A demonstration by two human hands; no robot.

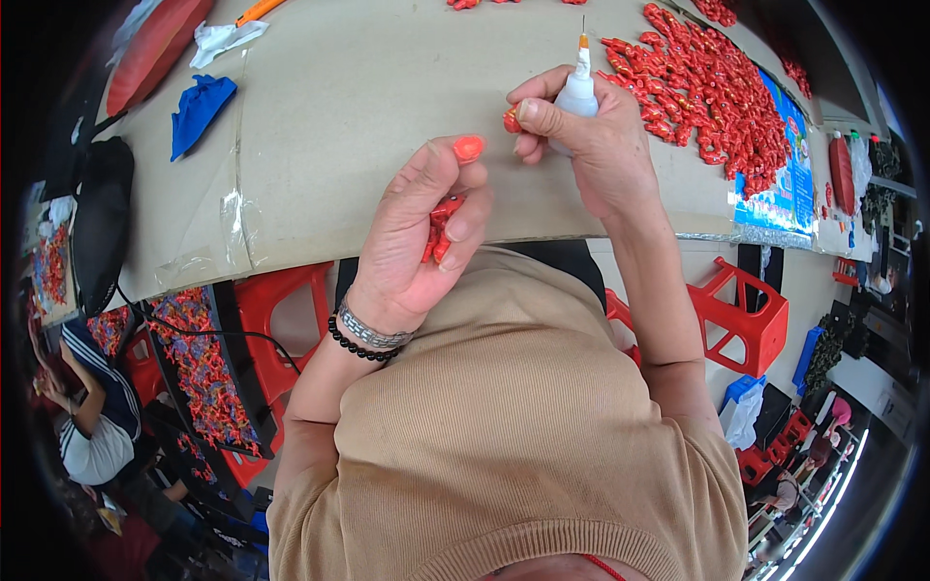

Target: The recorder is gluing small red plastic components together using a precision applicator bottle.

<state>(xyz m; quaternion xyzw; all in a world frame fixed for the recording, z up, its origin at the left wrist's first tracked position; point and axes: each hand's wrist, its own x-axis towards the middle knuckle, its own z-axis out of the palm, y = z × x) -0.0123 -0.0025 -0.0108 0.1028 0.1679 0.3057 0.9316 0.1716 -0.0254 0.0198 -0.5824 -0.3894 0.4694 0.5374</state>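
Observation:
My left hand (412, 223) is closed, with a small red plastic piece (469, 148) pinched between thumb and finger, its flat orange-red end facing up. More red plastic pieces (441, 228) are tucked under the curled fingers of that hand. In my right hand (615, 145) a white squeeze bottle (577, 94) with an orange-based needle tip points away from me. Thumb and fingertips of the same hand also pinch a small red and gold piece (511, 119). The two hands are apart, just above the table's near edge. A heap of glossy red plastic pieces (693, 87) lies right of my right hand.
The table (329, 126) has a cardboard-like cover with clear tape. A blue cloth (201, 111), white tissue (225, 41) and an orange tool (260, 10) lie at left. Red stools (741, 315) stand below, beside trays of colourful pieces (203, 368). Other people sit farther off.

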